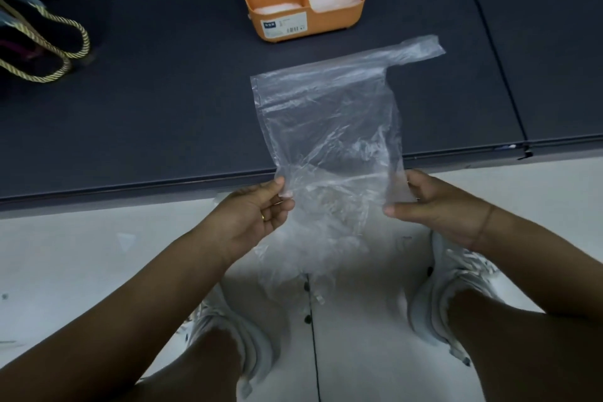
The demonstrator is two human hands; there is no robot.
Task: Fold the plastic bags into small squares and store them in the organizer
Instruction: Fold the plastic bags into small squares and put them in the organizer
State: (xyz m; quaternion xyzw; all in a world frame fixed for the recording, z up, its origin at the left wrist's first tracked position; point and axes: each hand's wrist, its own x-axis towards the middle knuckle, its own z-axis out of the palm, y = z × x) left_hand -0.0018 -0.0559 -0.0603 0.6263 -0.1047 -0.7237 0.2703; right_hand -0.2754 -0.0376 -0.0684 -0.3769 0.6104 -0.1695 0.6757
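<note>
Both hands pinching now: left hand [261,209] and right hand [434,202] stretch the plastic bag [329,127] flat over the desk [130,114] for folding, organizer [293,6] waiting at twelve o'clock.

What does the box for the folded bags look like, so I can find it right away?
Look at the big dark table. Toward its back, just beyond the clear plastic bag, stands the box. It is the only bright orange thing there, open on top, with compartments holding white folded plastic, unlike the dark rope-handled bag far left.
</note>
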